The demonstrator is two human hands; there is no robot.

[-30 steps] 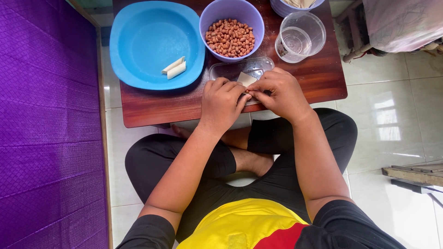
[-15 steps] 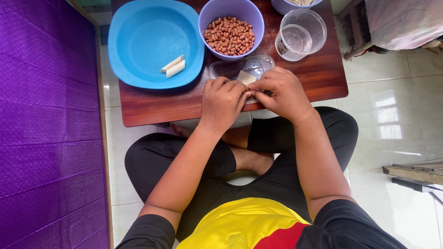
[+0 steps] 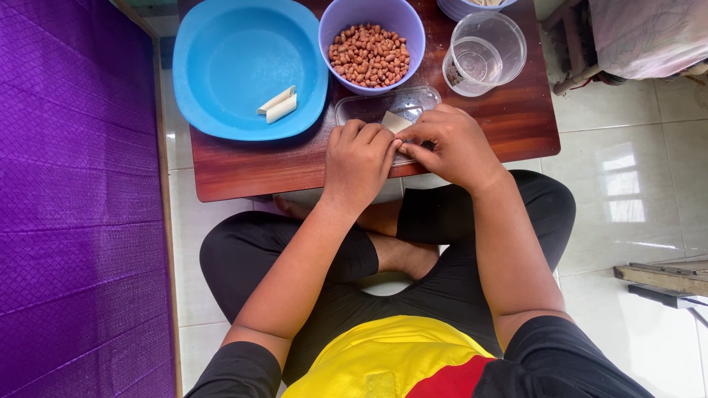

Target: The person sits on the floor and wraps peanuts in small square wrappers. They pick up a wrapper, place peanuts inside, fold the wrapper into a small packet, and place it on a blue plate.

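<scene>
Hardly anything has moved: both hands, left hand and right hand, still pinch the wrapper (pale, mid-frame) between them, its length angled toward the upper left.

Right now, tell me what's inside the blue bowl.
The blue bowl holds two small pale rolled pieces, lying side by side near its right wall. The rest of its inside shows bare. Its top edge is cut off by the frame, so that part cannot be seen.
</scene>
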